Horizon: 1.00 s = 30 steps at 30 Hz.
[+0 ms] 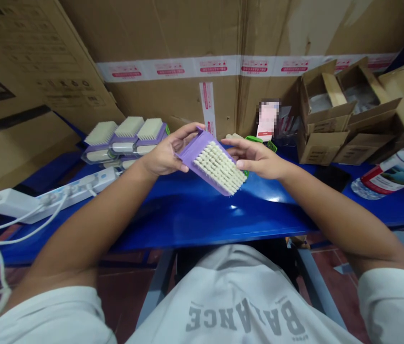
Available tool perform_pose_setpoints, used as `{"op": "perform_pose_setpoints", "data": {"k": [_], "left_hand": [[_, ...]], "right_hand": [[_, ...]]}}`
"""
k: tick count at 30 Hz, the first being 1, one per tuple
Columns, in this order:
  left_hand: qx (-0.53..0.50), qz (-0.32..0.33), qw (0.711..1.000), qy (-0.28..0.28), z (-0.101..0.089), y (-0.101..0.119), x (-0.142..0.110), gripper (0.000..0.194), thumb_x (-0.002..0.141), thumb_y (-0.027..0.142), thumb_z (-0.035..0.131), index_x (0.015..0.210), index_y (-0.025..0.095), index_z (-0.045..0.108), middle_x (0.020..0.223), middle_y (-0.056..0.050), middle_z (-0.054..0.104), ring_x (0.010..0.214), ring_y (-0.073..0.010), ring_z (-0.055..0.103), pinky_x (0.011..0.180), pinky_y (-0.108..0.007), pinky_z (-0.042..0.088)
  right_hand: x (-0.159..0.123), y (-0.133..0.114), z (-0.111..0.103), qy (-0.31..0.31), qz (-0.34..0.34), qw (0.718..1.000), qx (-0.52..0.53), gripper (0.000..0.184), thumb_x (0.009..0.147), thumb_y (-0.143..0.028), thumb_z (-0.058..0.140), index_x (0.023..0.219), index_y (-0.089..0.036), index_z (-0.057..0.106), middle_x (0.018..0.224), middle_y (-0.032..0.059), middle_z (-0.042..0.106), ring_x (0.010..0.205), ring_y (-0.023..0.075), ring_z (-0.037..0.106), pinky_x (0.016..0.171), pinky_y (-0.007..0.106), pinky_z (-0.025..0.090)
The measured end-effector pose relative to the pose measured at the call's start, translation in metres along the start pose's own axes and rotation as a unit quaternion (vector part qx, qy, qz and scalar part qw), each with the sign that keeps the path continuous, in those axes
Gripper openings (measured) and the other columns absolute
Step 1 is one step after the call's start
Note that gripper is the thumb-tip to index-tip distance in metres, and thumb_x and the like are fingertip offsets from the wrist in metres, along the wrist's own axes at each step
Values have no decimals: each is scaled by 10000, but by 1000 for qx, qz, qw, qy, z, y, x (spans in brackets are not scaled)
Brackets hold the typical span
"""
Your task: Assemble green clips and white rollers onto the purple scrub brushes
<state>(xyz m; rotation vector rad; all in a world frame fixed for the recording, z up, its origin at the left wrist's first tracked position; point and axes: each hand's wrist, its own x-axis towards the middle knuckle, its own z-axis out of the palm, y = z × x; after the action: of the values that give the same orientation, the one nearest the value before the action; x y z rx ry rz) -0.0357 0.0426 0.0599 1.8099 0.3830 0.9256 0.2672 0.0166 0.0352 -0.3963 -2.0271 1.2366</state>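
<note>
Left grip [168,152] is clamped on purple brush [219,168] at its upper-left end, thumb on the near side. Right grip [255,156] is held half-curled at the brush's right edge; whether weight is taken there can't be told. Brush is held tilted above blue tabletop [202,220], cream bristles turned to the camera.

Left rear: 3 more purple brushes [129,127] are set side by side, bristles up. White power strip [76,191] is placed nearer, cables plugged in. Behind right grip: pink item [267,125], partly blurred out, is stood upright by a green piece [254,138]. Right: cardboard boxes [325,148] are stacked, clear bottle [388,177] is laid tilted in front. Rear is bounded by taped cardboard [162,100].
</note>
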Motion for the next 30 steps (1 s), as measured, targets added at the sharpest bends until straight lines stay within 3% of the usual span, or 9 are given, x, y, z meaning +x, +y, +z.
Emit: {"op": "perform_pose_setpoints", "data": {"k": [3, 7, 10, 13, 16, 19, 25, 27, 30], "left_hand": [[24, 19, 1000, 5, 10, 3, 22, 953, 548, 538, 1051, 1369, 264, 655, 1226, -96, 738, 1334, -413, 645, 1073, -518, 575], [-6, 34, 999, -1, 28, 4, 44, 809, 592, 607, 1019, 1244, 260, 688, 1130, -59, 747, 1172, -343, 738, 974, -471, 619], [-27, 41, 999, 11, 40, 5, 54, 705, 699, 635, 957, 1251, 292, 686, 1139, -27, 761, 1132, -301, 752, 956, -459, 622], [-12, 33, 999, 19, 47, 0, 58, 649, 757, 617, 919, 1261, 271, 703, 1220, -40, 769, 1207, -317, 728, 1011, -480, 603], [61, 10, 998, 32, 50, -11, 57, 616, 711, 494, 968, 1199, 196, 740, 1232, -85, 782, 1236, -337, 715, 1083, -512, 569], [89, -10, 994, 55, 49, -15, 57, 514, 769, 406, 934, 1187, 167, 755, 1217, -100, 793, 1208, -322, 729, 1102, -525, 559], [99, 6, 993, 57, 39, 7, 64, 483, 721, 299, 980, 1138, 154, 784, 1135, -90, 808, 1212, -344, 736, 1113, -528, 557], [99, 4, 994, 55, 38, 6, 62, 498, 706, 290, 990, 1138, 155, 783, 1130, -88, 810, 1197, -343, 743, 1103, -530, 565], [99, -27, 994, 36, 40, -16, 53, 540, 674, 302, 1005, 1136, 145, 773, 1121, -107, 818, 1132, -323, 766, 1080, -530, 579]], "right_hand": [[1, -2, -2, 22, 3, 999, 34, 703, 835, -504, 908, 1435, -245, 648, 1303, 91, 770, 1172, 239, 737, 1027, 407, 596], [-3, -2, -8, 69, 1, 997, 43, 602, 733, -544, 966, 1205, -224, 772, 1151, 59, 811, 1065, 251, 774, 955, 407, 635], [-4, -3, -13, 154, -24, 988, 19, 592, 693, -609, 967, 1129, -248, 796, 1069, 36, 817, 1016, 264, 782, 908, 423, 655], [-3, -5, -24, 222, -36, 974, -17, 603, 729, -661, 924, 1171, -273, 794, 1082, 33, 818, 1042, 273, 773, 884, 428, 663], [-4, -5, -36, 208, -17, 976, -58, 616, 756, -655, 911, 1209, -253, 796, 1122, 57, 821, 1117, 299, 753, 906, 441, 660], [-5, -8, -42, 184, 5, 980, -76, 650, 756, -654, 912, 1250, -250, 790, 1160, 72, 818, 1187, 332, 731, 940, 471, 654], [-3, -30, -42, 168, 25, 982, -82, 635, 770, -615, 917, 1301, -297, 774, 1268, 66, 787, 1362, 365, 649, 1048, 540, 621], [-3, -30, -44, 161, 24, 983, -83, 595, 767, -587, 929, 1264, -292, 788, 1255, 63, 791, 1361, 360, 653, 1058, 536, 617], [-5, -12, -49, 129, 38, 988, -75, 562, 711, -535, 980, 1166, -252, 810, 1148, 69, 822, 1236, 337, 729, 1044, 516, 625]]}}
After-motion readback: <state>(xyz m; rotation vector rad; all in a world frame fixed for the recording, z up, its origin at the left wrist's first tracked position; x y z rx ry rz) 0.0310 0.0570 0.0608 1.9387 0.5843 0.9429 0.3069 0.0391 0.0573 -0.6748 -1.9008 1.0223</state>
